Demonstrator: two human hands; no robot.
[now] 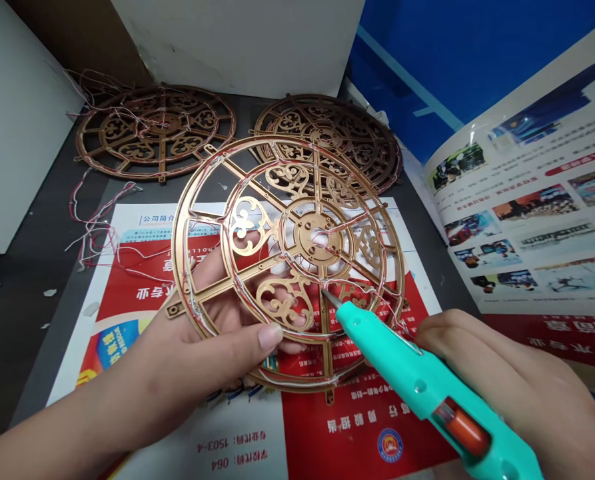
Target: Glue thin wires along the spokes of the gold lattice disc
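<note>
- Head view, looking down at two hands working over a dark grey surface.
- The left hand comes in from the lower left, its grip closed on a gold openwork wheel frame. The fingers lie behind the frame and show through its openings, while the thumb presses on the front.
- The wheel frame sits near the middle of the frame, held up and tilted above the flyer. Thin red and white wires run along its spokes and rings, fixed in places with clear blobs.
- The right hand, at the lower right, has a full grip around a teal hot glue gun. The gun's metal nozzle points up and left at the wires on the lower part of the wheel frame, touching them or just beside them; I can't tell which.
- Two more gold wheel frames lie flat at the top: one at the upper left and one at the upper centre, partly behind the held frame. Both carry wires.
- A loose bunch of red and white wires lies left of the centre.
- A red and white printed flyer lies under the hands, and a glossy brochure lies at the right.
</note>
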